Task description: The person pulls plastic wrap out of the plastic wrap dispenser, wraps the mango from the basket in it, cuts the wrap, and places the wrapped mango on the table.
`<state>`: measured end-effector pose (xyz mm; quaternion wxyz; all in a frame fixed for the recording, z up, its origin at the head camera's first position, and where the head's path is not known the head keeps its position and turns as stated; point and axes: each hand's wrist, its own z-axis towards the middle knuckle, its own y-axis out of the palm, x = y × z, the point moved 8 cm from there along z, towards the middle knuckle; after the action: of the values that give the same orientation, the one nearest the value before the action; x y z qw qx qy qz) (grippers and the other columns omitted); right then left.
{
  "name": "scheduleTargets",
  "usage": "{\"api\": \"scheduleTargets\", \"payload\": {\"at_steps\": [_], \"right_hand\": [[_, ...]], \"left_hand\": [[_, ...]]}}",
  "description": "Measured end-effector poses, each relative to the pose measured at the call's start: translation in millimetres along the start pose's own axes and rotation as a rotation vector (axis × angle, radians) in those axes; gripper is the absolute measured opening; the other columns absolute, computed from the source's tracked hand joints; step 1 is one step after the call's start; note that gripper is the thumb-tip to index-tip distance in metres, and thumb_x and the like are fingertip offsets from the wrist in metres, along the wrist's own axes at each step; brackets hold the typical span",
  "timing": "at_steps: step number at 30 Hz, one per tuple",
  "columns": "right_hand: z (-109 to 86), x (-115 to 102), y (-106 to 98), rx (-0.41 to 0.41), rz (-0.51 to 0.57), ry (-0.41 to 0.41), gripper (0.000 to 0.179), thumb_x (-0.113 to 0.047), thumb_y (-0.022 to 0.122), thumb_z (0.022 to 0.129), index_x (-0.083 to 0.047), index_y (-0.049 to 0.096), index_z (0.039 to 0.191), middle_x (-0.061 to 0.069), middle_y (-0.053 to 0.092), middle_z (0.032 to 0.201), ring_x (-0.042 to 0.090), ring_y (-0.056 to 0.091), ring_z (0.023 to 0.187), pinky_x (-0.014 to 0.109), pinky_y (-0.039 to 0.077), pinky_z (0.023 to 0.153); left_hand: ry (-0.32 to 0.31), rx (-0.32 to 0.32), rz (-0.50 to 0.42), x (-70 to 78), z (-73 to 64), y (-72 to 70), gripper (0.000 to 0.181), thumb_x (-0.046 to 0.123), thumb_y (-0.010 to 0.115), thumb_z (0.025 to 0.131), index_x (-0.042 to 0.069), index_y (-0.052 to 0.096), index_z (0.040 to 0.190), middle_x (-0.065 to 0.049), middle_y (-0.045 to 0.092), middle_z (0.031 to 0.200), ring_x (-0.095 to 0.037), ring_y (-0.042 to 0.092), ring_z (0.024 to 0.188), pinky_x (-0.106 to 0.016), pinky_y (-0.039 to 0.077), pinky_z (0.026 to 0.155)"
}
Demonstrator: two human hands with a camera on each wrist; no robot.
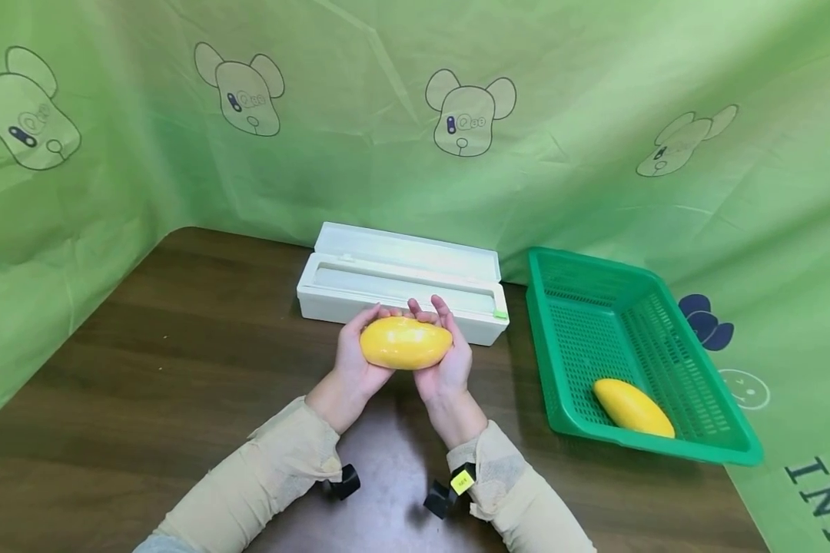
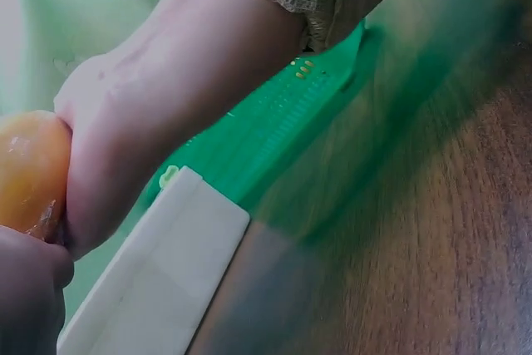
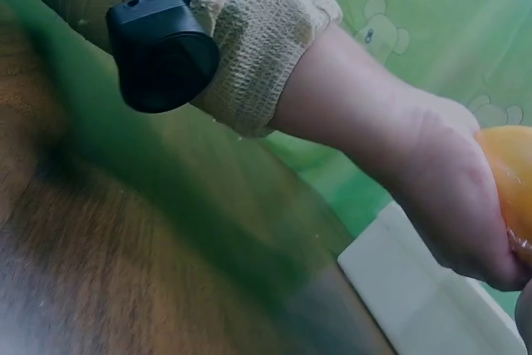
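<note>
The left grip (image 1: 353, 359) and right grip (image 1: 451, 367) clasp a glossy yellow oblong mango (image 1: 404, 343), its long axis running crosswise between them.

Left hand (image 1: 356, 364) beside right hand (image 1: 448, 370), cupped

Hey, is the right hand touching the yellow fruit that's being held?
Touching. The head view shows the right hand against one end of the held yellow fruit, with no gap.
</note>
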<state>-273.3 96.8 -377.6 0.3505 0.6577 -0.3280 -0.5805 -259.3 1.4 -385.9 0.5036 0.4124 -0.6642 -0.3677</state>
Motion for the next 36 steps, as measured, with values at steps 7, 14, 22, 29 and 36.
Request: {"api": "scheduleTargets", "payload": {"at_steps": [7,14,22,29,36], "right_hand": [[-2.7,3,-4,-0.045,-0.029,0.059,0.036,-0.023,0.019,0.111,-0.006,0.050,0.118,0.007,0.063,0.101,0.025,0.060,0.112,0.038,0.043,0.107],[-3.2,2,-10,0.050,0.044,0.067,0.056,-0.028,0.025,0.112,-0.007,0.060,0.073,0.007,0.066,0.084,0.028,0.062,0.103,0.040,0.048,0.100],[-7.3,-1,-3,-0.004,0.066,0.104,0.062,-0.026,0.022,0.112,-0.009,0.055,0.063,0.004,0.063,0.075,0.023,0.060,0.085,0.037,0.048,0.092],[-10.7,-5,5,-0.051,0.040,0.121,0.064,-0.025,0.020,0.112,-0.009,0.054,0.060,0.003,0.063,0.074,0.022,0.061,0.084,0.036,0.047,0.092],[-11.4,-9,4,0.013,0.058,0.108,0.063,-0.026,0.021,0.113,-0.009,0.054,0.061,0.003,0.065,0.074,0.022,0.062,0.084,0.037,0.049,0.091]], "left_hand": [[-0.041,0.009,0.088,2.8,2.9,-2.0,0.037,0.021,0.040,0.106,0.013,0.062,0.078,-0.002,0.061,0.091,-0.020,0.057,0.096,-0.041,0.040,0.102],[-0.034,0.015,0.036,-5.5,0.0,-1.7,0.035,0.019,0.042,0.105,0.011,0.062,0.077,-0.002,0.062,0.087,-0.019,0.060,0.092,-0.040,0.040,0.104],[0.033,-0.045,0.127,-1.7,-5.0,2.2,0.047,0.018,0.039,0.107,0.017,0.059,0.064,0.003,0.061,0.076,-0.018,0.059,0.086,-0.037,0.040,0.099],[-0.044,-0.130,0.089,0.0,-7.9,6.7,0.050,0.026,0.029,0.109,0.016,0.058,0.070,0.000,0.060,0.083,-0.019,0.057,0.092,-0.038,0.040,0.101],[-0.052,-0.202,0.127,0.6,-11.5,11.7,0.034,0.015,0.019,0.098,0.013,0.053,0.091,-0.003,0.056,0.099,-0.021,0.053,0.103,-0.037,0.039,0.104]]}}
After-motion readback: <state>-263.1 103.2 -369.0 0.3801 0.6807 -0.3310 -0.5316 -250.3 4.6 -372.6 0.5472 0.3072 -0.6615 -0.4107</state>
